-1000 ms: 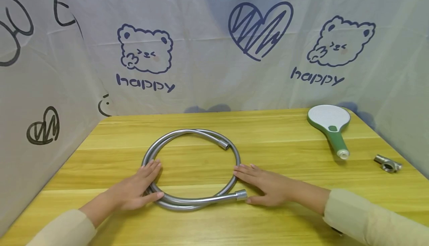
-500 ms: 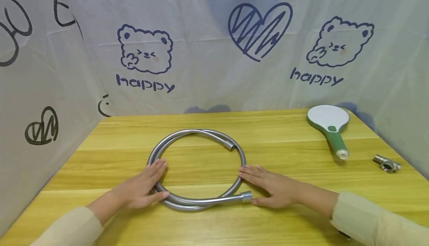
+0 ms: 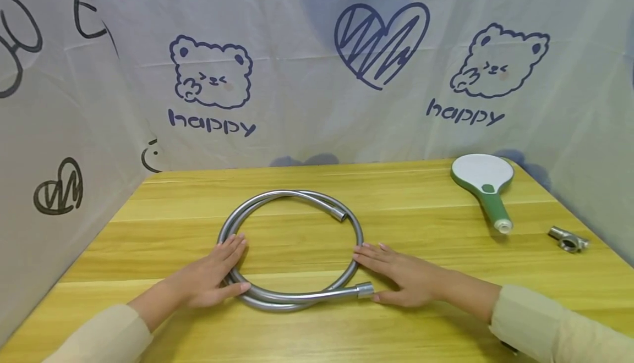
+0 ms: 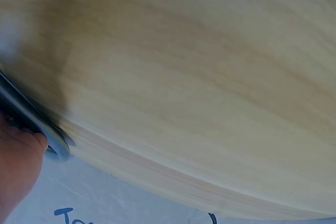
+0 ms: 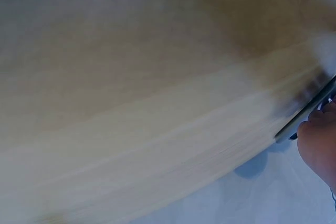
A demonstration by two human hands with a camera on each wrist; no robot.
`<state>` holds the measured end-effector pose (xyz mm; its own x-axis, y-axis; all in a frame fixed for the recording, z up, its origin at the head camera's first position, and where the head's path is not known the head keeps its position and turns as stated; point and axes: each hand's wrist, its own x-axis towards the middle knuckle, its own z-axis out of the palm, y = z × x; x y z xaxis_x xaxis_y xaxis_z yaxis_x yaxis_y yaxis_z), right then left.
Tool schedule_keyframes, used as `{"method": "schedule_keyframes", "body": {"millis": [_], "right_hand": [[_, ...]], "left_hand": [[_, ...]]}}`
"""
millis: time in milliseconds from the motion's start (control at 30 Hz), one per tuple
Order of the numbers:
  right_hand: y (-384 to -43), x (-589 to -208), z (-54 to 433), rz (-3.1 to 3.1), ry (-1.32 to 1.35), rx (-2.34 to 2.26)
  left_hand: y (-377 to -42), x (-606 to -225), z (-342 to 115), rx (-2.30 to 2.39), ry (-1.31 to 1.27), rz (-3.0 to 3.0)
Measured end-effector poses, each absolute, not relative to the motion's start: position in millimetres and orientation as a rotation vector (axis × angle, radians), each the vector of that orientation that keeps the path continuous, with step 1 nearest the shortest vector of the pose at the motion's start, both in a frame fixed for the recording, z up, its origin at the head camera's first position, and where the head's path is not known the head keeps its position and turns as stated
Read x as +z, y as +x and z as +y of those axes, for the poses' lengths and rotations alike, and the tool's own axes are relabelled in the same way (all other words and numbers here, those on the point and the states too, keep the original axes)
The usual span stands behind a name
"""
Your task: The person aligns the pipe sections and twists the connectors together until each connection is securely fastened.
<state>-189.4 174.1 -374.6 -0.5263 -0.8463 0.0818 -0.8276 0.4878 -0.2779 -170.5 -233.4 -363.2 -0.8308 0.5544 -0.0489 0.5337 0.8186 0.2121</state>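
Note:
A silver-grey shower hose [image 3: 277, 296] lies coiled in a loop on the wooden table, one metal end [image 3: 365, 290] at the lower right and the other end [image 3: 339, 214] at the upper right of the loop. On the coil's left side rests my left hand [image 3: 210, 278], fingers extended across it and thumb on its lower part. My right hand [image 3: 403, 275] touches the right side with its fingertips; its thumb is beside the lower metal end. Each wrist view catches only part of a hand and a stretch of hose [image 4: 31, 111] at the edge.
A green-handled shower head [image 3: 485, 184] with a white face lies at the back right of the table [image 3: 148, 209]. Nearer the right edge is a small metal bracket-like fitting [image 3: 569, 240]. Fabric with drawings [image 3: 292, 93] hangs behind and at both sides.
Over the first half second, both hands and the coiled hose shifted slightly to the right together. Since then, hands and hose have kept their places.

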Motion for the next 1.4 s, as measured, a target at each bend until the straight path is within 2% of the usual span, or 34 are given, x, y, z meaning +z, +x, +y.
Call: {"method": "schedule_keyframes", "body": {"millis": [500, 800, 1067, 1400], "right_hand": [[-187, -375, 181, 2.659, -1.486, -0.447], [-185, -371, 184, 2.673, -1.487, -0.405], [-185, -359, 196, 2.706, -1.277, -0.443], [-196, -354, 224, 2.872, -1.275, -0.483]], "left_hand": [[-175, -361, -227, 0.268, 0.895, 2.888], [-183, -354, -220, 0.215, 1.024, 2.948], [-197, -348, -200, 0.191, 1.041, 2.975], [-213, -345, -176, 0.131, 1.133, 3.046]]}}
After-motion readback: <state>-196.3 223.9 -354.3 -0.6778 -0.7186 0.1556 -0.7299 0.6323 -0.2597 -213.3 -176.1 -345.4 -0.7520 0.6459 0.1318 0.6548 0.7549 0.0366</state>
